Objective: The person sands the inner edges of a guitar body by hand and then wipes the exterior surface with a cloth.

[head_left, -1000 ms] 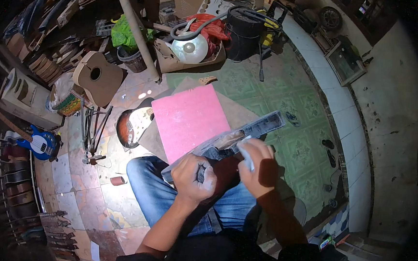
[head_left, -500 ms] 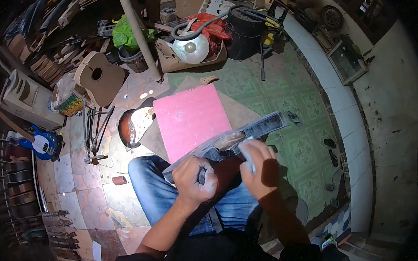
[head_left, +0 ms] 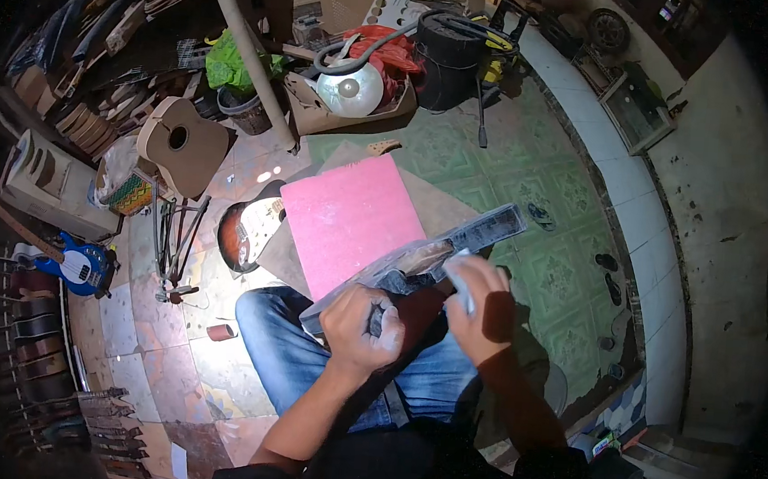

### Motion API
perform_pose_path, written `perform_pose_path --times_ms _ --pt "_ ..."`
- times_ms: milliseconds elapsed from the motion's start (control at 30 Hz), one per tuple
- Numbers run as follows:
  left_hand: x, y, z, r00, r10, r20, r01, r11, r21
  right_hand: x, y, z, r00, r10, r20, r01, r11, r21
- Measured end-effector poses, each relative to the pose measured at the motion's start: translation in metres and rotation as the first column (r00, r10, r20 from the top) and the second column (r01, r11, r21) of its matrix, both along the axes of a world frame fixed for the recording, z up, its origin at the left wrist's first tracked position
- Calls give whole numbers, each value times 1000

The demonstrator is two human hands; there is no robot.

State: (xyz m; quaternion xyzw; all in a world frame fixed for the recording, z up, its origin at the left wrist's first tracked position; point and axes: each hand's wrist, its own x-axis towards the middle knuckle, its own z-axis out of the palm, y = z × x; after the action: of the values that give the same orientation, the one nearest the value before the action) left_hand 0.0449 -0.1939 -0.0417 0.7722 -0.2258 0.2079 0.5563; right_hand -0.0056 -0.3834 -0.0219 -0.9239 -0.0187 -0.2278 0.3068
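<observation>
A long, dark grey, dusty piece (head_left: 492, 227) with a bare brown patch near its middle lies slantwise over my lap; its kind is not plain. My left hand (head_left: 360, 327) is closed round its near left part, the fingertips curled toward the palm. Beside its right half, my right hand (head_left: 483, 313) pinches a pale folded sheet (head_left: 463, 279), bent between thumb and fingers. Whether that sheet touches the dark piece cannot be made out. Under the piece's far side lies a flat pink board (head_left: 350, 215).
An electric guitar body with a sunburst edge (head_left: 234, 238) lies left of the board. Farther left are a folded metal stand (head_left: 174, 243), an acoustic guitar body (head_left: 172, 149) and a blue bass (head_left: 84, 263). A cardboard box (head_left: 308, 118) and black bucket (head_left: 445, 61) stand beyond.
My right hand has shifted slightly right with the pale sheet, which is now tilted more steeply. My left hand has moved only a little, and the dark piece stays in place.
</observation>
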Motion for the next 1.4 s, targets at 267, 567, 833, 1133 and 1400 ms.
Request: perform_pose_path --times_ms 267,567,833,1133,1400 --pt "1 1 1 1000 -8 -3 8 1000 -1 3 0 3 1000 -1 -13 2 1000 28" --pt "2 0 -1 1000 -20 18 19 1000 19 1 9 8 998 58 -34 -58 998 22" --pt "5 0 -1 1000 -24 5 24 1000 -14 2 6 6 999 34 -19 -34 999 -2" --pt "10 3 -5 997 -10 76 9 1000 15 4 5 1 999 48 20 -48 999 4" --pt "11 1 -4 999 -7 53 7 1000 8 3 2 1 999 32 -12 -31 999 17"
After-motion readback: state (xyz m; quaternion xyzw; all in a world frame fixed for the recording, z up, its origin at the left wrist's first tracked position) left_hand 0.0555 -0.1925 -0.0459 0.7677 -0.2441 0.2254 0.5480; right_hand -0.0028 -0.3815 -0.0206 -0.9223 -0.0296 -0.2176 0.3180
